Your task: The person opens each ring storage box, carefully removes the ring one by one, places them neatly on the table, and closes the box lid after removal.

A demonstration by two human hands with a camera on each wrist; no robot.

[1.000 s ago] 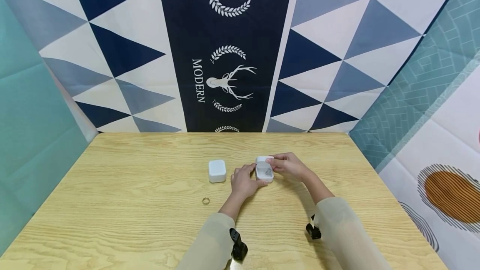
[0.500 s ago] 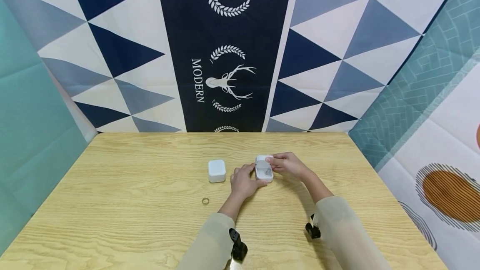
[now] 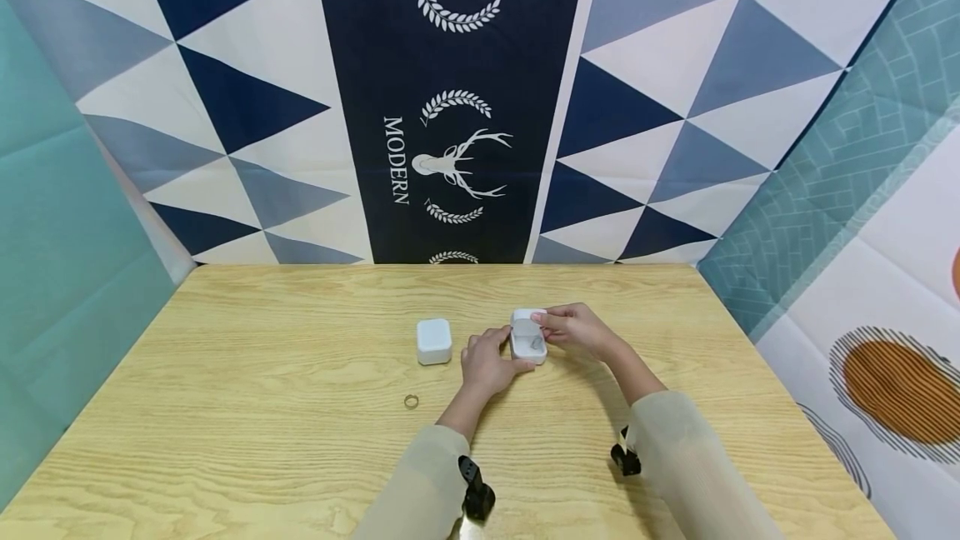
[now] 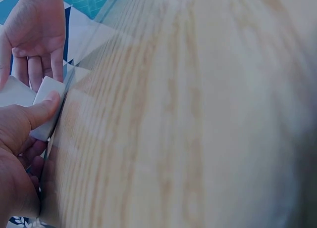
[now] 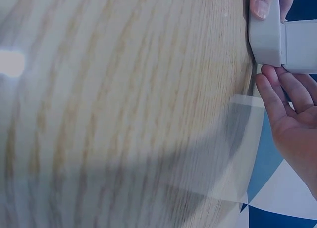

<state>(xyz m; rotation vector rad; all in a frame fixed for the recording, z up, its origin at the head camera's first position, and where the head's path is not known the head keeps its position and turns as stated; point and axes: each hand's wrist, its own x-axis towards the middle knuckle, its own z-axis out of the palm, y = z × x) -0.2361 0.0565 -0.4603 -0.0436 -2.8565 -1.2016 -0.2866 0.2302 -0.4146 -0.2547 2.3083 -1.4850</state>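
A small white hinged box [image 3: 528, 348] stands on the wooden table with its lid [image 3: 529, 315] raised. Something small and greyish sits inside, too small to make out. My left hand [image 3: 487, 363] grips the base, thumb across the near side and fingers on the left; the left wrist view shows that thumb [image 4: 45, 105] pressed on the white wall. From the right, my right hand [image 3: 579, 330] pinches the lid's edge. In the right wrist view, its fingers [image 5: 292, 89] lie along the side of the box. A gold-coloured ring [image 3: 411, 401] lies flat to the left.
A second white box [image 3: 433, 342], lid down, stands left of the hands. The wooden table [image 3: 262, 407] ends at a patterned cloth backdrop [image 3: 450, 165], with more cloth hanging at both sides. Black wrist cameras [image 3: 477, 490] sit under the sleeves.
The lid has tilted back slightly, with my right hand moving a little along with it. My left hand, the other box and the ring have stayed put.
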